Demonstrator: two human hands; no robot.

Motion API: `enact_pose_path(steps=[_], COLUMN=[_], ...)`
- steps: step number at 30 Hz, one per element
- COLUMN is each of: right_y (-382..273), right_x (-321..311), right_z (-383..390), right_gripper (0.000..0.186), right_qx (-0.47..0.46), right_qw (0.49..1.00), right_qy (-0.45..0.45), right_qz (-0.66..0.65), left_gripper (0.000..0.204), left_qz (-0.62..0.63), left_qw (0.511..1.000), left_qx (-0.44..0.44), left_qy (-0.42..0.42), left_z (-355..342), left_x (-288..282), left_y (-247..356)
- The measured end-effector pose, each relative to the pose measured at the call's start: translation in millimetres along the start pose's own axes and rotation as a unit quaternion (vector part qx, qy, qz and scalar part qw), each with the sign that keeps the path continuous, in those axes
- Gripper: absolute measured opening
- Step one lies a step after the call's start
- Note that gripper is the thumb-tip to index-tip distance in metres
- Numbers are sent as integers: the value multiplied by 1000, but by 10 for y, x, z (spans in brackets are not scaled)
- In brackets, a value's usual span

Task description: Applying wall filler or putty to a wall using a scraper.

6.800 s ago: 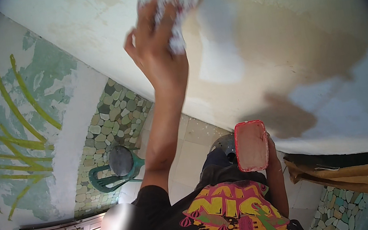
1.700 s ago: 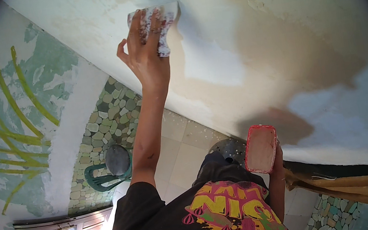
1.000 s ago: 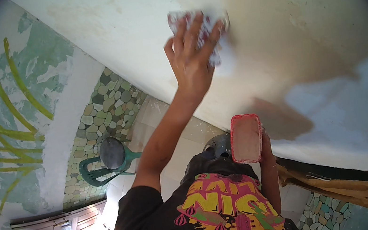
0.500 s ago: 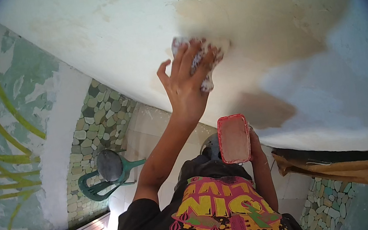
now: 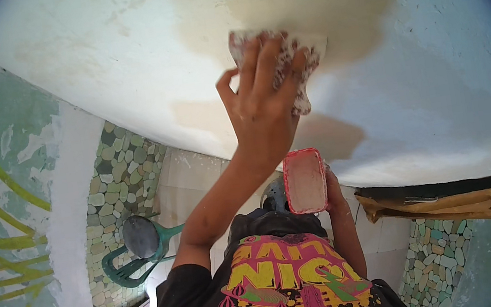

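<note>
My left hand point(image 5: 264, 84) presses a crumpled white cloth with dark reddish-brown speckles point(image 5: 299, 56) against the pale wall point(image 5: 136, 62). Its fingers are bent over the cloth, with the thumb held out to the left. Damp-looking tan patches point(image 5: 358, 16) spread over the wall around and beyond the cloth. Lower down, close to my chest, my right hand point(image 5: 331, 188) grips a red-rimmed rectangular tub point(image 5: 305, 181) from its right side. A whitish-pink layer coats or fills the inside of the tub; how deep it goes I cannot tell. Most of the right fingers are hidden behind it.
A dark green plastic chair point(image 5: 124, 270) with a round grey object point(image 5: 140, 236) on it stands at the left. Behind it runs pebble-stone cladding point(image 5: 107, 187) below a green-and-white painted wall point(image 5: 15, 118). A torn brown board or wrapping point(image 5: 449, 202) juts out at the right.
My left hand has slid the cloth to the right and a little farther up the wall. The whole view has shifted slightly. The tub stays in my right hand.
</note>
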State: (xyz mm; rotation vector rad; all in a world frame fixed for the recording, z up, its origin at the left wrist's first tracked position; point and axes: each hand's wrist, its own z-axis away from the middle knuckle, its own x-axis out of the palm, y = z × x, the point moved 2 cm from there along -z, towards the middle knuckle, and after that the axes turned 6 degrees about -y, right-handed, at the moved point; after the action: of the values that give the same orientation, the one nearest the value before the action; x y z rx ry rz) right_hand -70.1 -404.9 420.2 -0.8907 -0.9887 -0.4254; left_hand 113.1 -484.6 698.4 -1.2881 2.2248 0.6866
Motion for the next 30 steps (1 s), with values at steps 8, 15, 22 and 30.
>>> enact_pose_path(steps=[8, 15, 22, 30], right_y=[12, 193, 174, 125], right_x=[341, 137, 225, 83], right_z=[-104, -125, -75, -175], right_gripper=[60, 61, 61, 57], right_qx=[11, 19, -18, -66], right_qw=[997, 998, 997, 998], right_qy=[-26, 8, 27, 9], right_qz=[72, 51, 65, -12], left_gripper=[64, 54, 51, 22], left_qz=[14, -30, 192, 606], left_qw=[999, 999, 940, 545], left_qx=[4, 10, -107, -443], left_qy=[37, 16, -262, -373], left_z=[-168, -62, 661, 1577], left_x=[-430, -144, 82, 344], left_y=[-60, -108, -143, -288])
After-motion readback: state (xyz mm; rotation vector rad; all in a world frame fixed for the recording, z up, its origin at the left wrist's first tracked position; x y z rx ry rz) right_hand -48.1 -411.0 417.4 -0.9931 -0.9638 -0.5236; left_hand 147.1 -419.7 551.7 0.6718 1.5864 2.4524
